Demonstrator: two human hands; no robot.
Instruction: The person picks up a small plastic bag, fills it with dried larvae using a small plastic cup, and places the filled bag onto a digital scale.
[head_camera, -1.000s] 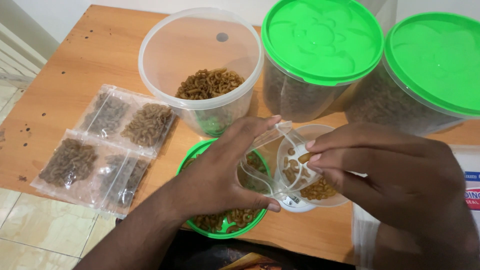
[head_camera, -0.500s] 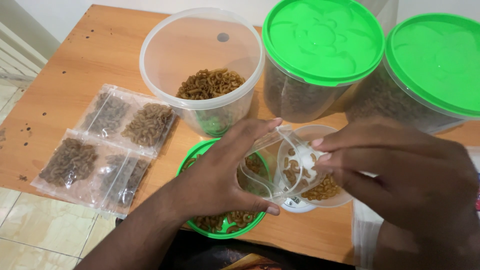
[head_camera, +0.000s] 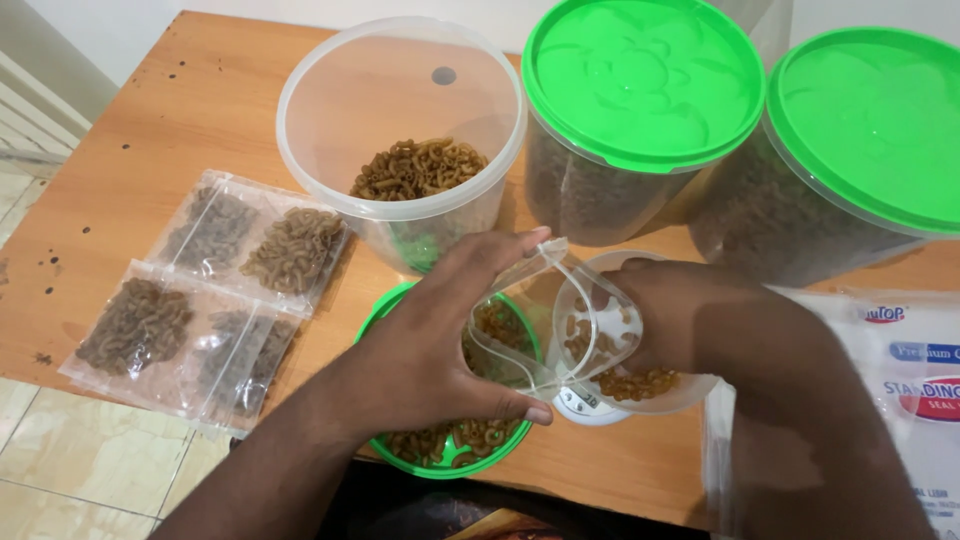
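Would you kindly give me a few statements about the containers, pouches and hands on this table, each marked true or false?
1. The left hand holds a clear pouch open. True.
2. All three tall tubs are lidded. False: the open tub has no lid; two carry green lids.
3. Filled pouches lie on the table's left. True.
4. The right hand rests on the floor. False: it is at a small clear bowl of macaroni.

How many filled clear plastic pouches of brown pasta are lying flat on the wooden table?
4, in a two-by-two block at the table's left: back left, back right, front left, front right. None looks hidden.
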